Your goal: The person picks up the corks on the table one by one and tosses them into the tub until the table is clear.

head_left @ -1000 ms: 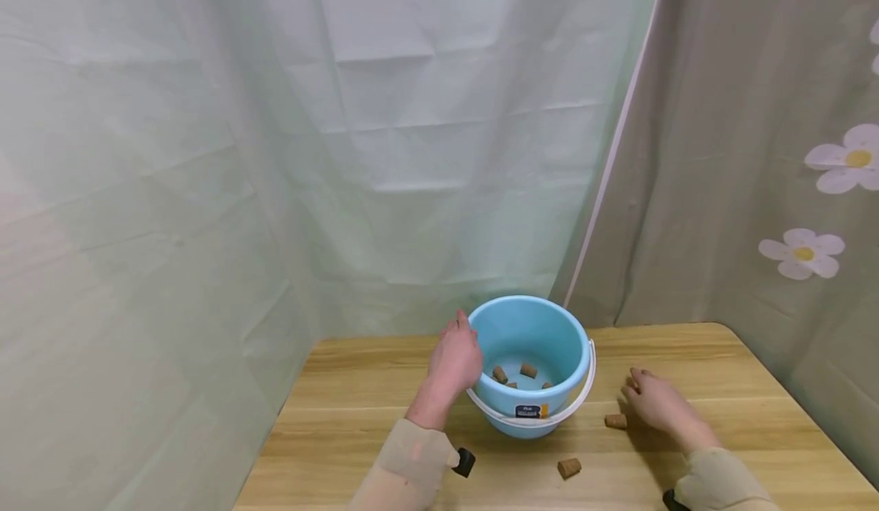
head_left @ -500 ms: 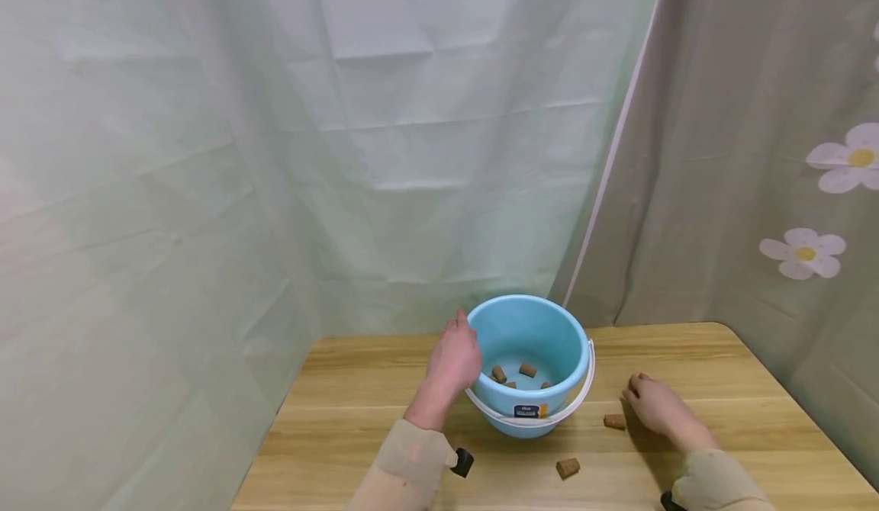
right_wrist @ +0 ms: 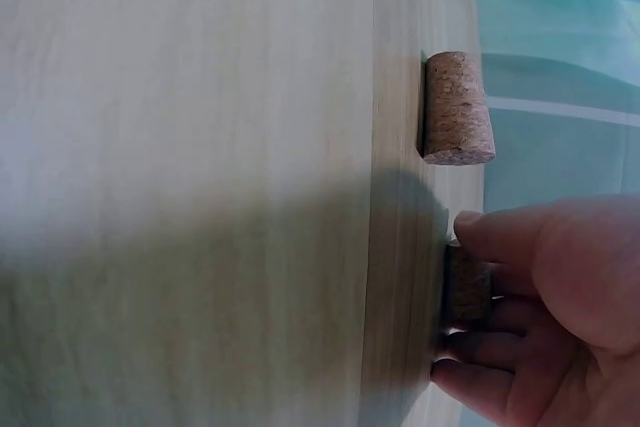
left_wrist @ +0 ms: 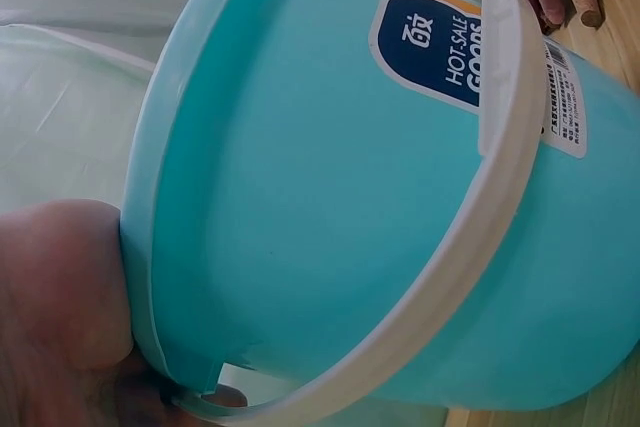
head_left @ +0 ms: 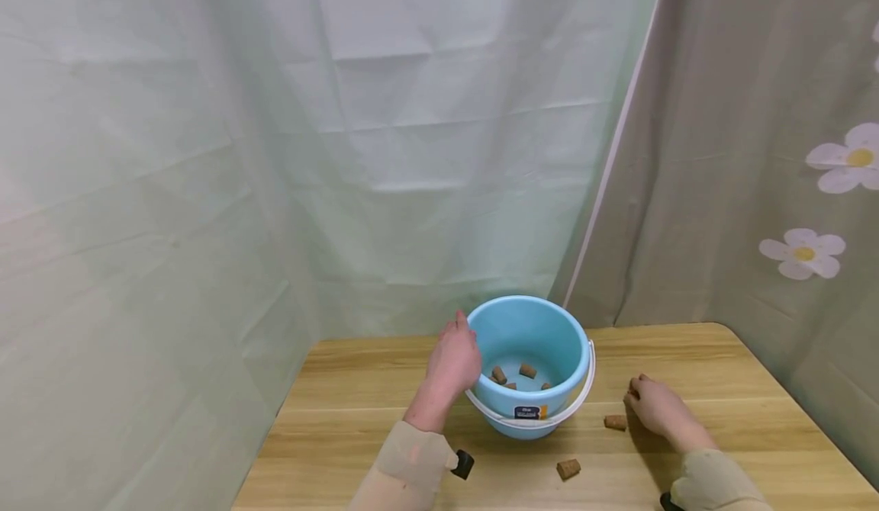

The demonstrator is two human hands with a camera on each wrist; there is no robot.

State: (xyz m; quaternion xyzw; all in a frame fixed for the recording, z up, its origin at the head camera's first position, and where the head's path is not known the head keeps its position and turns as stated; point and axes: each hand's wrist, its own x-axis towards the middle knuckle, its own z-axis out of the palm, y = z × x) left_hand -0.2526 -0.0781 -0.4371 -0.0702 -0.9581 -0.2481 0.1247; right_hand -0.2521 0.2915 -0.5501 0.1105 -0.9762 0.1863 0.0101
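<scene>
Head view: light-blue bucket [head_left: 529, 324] upright near the far edge of the desk [head_left: 350, 389], white handle [head_left: 536, 423] hanging down across its front. Left hand [head_left: 455, 355]: grip narrow, holding the bucket's rim on the left side. Right hand [head_left: 659, 408], right of the bucket: grip narrow, held cork [right_wrist: 470, 282] pinched between thumb and fingers low at the desk, per right wrist view.

Writing: navy label [left_wrist: 425, 47] with white border and orange strip reads "HOT-SALE GOODS", plus a large Chinese character or two, sideways in left wrist view; handle partly covers it. White sticker [left_wrist: 567, 102] beside it has a barcode and Chinese small print, too fine to read.

Several corks [head_left: 528, 371] lie inside on the bucket floor. Near cork [head_left: 615, 422] on its side between bucket and right hand; front cork [head_left: 568, 469] lies closer to the camera.

Desk is light wood grain, rounded far-right corner. Pale green-white curtain [head_left: 412, 152] behind and left, grey-beige curtain [head_left: 721, 152] right, with white flowers [head_left: 803, 253], yellow centres. Beige sleeves [head_left: 412, 457], black piece [head_left: 463, 464] at left wrist.
</scene>
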